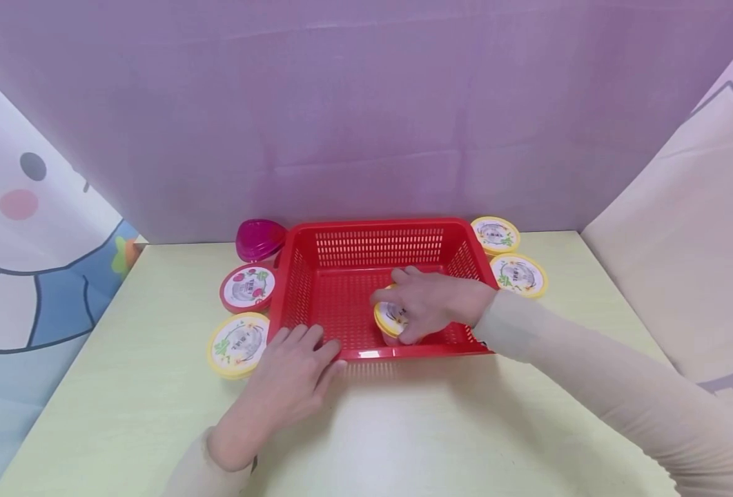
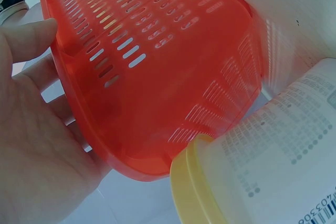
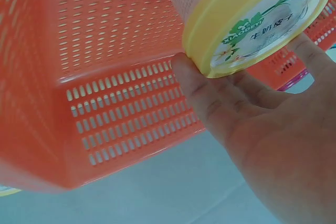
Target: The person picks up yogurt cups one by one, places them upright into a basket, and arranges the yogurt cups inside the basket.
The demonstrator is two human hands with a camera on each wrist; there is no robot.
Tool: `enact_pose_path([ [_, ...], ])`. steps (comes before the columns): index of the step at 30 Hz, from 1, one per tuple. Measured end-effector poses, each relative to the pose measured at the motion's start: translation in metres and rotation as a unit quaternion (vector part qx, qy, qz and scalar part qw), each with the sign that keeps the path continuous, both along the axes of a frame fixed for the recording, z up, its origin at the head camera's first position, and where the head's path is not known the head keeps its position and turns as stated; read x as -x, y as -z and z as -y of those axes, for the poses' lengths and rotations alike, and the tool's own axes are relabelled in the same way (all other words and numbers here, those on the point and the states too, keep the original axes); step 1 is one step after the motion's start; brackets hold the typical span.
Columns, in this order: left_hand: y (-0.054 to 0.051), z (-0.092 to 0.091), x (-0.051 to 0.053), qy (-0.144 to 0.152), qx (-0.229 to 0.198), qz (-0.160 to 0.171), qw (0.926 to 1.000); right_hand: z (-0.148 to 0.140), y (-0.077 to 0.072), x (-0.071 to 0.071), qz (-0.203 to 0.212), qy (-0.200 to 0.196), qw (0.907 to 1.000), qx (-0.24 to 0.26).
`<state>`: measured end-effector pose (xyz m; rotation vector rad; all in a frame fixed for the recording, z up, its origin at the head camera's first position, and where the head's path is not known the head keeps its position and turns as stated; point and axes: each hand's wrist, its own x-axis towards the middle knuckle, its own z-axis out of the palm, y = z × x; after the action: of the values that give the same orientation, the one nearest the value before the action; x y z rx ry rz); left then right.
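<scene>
Inside the red plastic basket, the right hand grips a tub with a yellow lid by its edge. In the right wrist view the printed lid faces the camera, and the fingers and thumb lie around its rim. The left hand holds the basket's near left corner. Its thumb and fingers lie on either side of the basket's rim in the left wrist view. Beside that hand stands another yellow-lidded tub, its white printed side showing close to the left wrist camera.
Left of the basket are a red-lidded tub and a magenta, rounded lidded container. Two yellow-lidded tubs stand along the right side. A purple cloth hangs behind the pale table, with printed cloths at both sides.
</scene>
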<state>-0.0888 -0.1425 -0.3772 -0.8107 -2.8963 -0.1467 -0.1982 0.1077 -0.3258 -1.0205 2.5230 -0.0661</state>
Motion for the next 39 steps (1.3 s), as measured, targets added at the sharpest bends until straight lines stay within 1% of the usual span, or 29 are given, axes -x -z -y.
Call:
enact_pose_path([
  [5,0.0,0.0,0.0,-0.001,0.0,0.002,1.0,0.007,0.0,-0.001,-0.009,-0.018,0.9998,-0.002],
  [8,0.0,0.0,-0.001,0.0,-0.001,0.002,1.0,0.009,0.0,-0.001,-0.013,-0.019,0.9997,-0.007],
  [11,0.001,0.0,0.0,0.003,-0.002,-0.001,1.0,0.009,-0.001,-0.001,0.003,-0.002,0.9999,-0.013],
  [14,0.001,0.0,0.0,0.005,-0.005,-0.002,1.0,0.009,-0.003,-0.002,0.034,0.03,0.9989,-0.014],
  [16,0.001,0.001,0.0,0.005,-0.007,-0.002,1.0,0.008,-0.004,-0.002,0.054,0.044,0.9976,-0.005],
  [18,0.001,0.0,0.0,0.006,-0.009,0.0,0.9999,0.007,-0.005,-0.003,0.062,0.053,0.9967,0.001],
  [24,0.0,0.0,-0.001,0.004,-0.009,0.005,0.9999,0.001,-0.008,-0.003,0.054,0.057,0.9968,0.015],
  [29,0.0,-0.001,-0.001,0.002,-0.008,0.006,0.9999,-0.01,-0.011,-0.001,0.045,0.077,0.9955,0.031],
  [33,0.0,0.0,-0.001,-0.001,-0.005,0.005,1.0,-0.02,-0.015,0.001,0.031,0.092,0.9943,0.043],
  [39,0.0,-0.001,-0.001,-0.002,-0.006,0.003,1.0,-0.035,-0.02,0.004,0.001,0.102,0.9933,0.055],
])
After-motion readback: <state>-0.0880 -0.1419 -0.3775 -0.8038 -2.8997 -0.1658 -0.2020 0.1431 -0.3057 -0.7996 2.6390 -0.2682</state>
